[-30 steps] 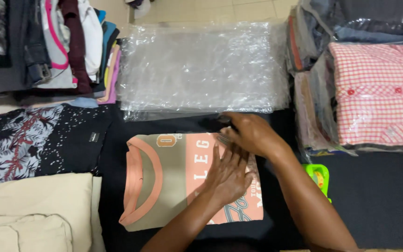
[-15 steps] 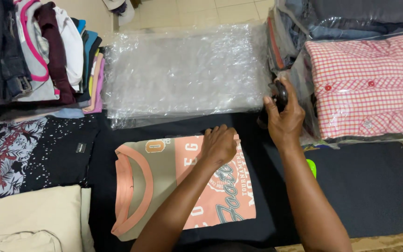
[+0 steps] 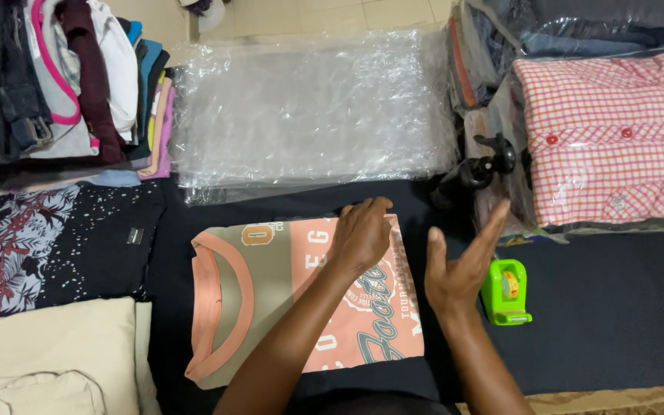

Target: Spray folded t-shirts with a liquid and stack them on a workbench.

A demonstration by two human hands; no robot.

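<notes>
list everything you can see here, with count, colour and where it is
folded t-shirt: 1, peach and khaki, centre on dark cloth
clear plastic bags: stack, transparent, top centre
tape dispenser: 1, green, right of t-shirt
checked shirt: 1, red and white, bagged, right
clothes pile: mixed colours, top left
patterned shirt: 1, black, left
cream garment: 1, bottom left
black stand: 1, beside bagged shirt
left hand: flat on t-shirt
right hand: open, empty, beside dispenser

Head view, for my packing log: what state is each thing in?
Peach and grey printed T-shirt: folded flat.
Left hand: pressed on it.
Right hand: open, empty.
Clear plastic bags: stacked flat.
Red checked shirt: folded, bagged.
Green tape dispenser: standing, untouched.
</notes>
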